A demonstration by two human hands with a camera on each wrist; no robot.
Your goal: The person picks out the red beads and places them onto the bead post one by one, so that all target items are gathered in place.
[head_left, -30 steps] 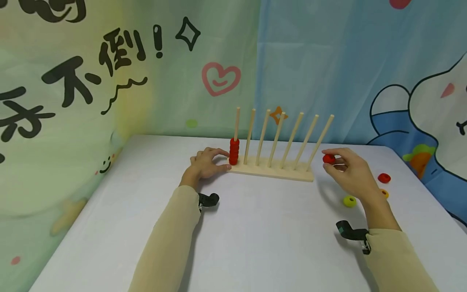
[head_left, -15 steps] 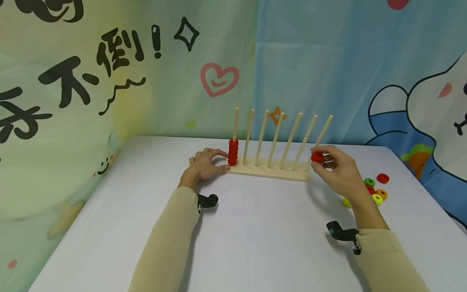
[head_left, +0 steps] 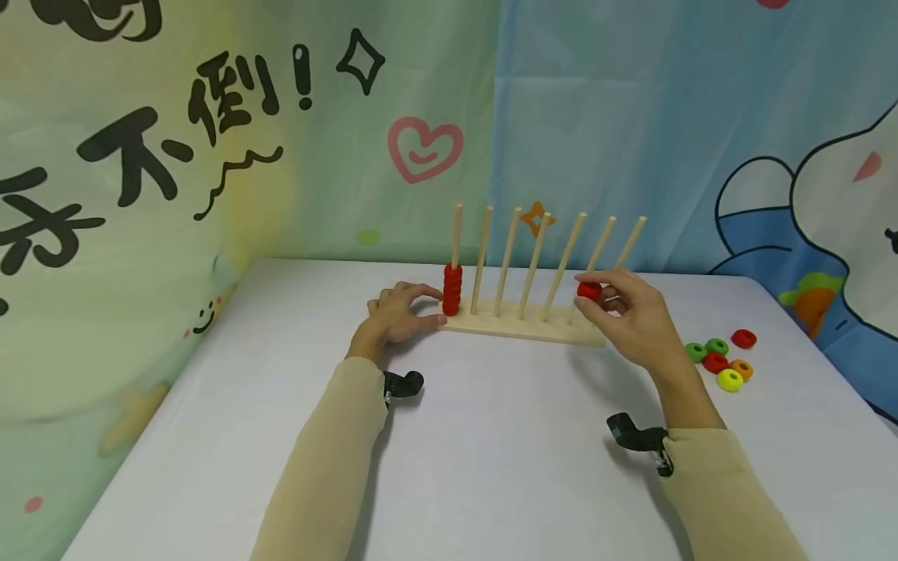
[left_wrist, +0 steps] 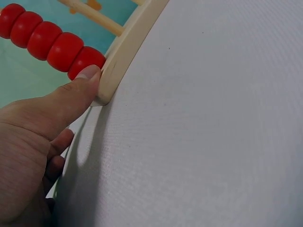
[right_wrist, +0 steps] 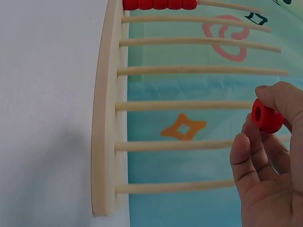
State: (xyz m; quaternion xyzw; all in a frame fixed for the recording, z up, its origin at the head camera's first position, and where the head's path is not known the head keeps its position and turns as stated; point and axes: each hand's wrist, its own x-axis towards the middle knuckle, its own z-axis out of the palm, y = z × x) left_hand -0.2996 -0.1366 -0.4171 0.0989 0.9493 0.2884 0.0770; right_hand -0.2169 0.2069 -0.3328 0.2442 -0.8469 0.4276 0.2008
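Observation:
A wooden peg rack (head_left: 522,330) with a row of upright pegs stands near the back of the table. Its leftmost peg carries a stack of red beads (head_left: 452,290), which shows several beads in the left wrist view. My left hand (head_left: 398,313) holds the left end of the base, thumb (left_wrist: 78,94) at the front beside the lowest bead. Between thumb and fingers, my right hand (head_left: 627,315) pinches a red bead (right_wrist: 267,117), its hole showing in the right wrist view. That bead is raised in front of the right-hand pegs, off any peg.
Loose beads lie on the white table (head_left: 491,452) to the right: a yellow one (head_left: 730,380), an orange one (head_left: 741,369), green ones (head_left: 716,347) and red ones (head_left: 744,338). A printed curtain (head_left: 596,117) hangs behind the table.
My right hand has moved left with the red bead, from beyond the rack's right end to in front of its right-hand pegs. My left hand stays at the base's left end.

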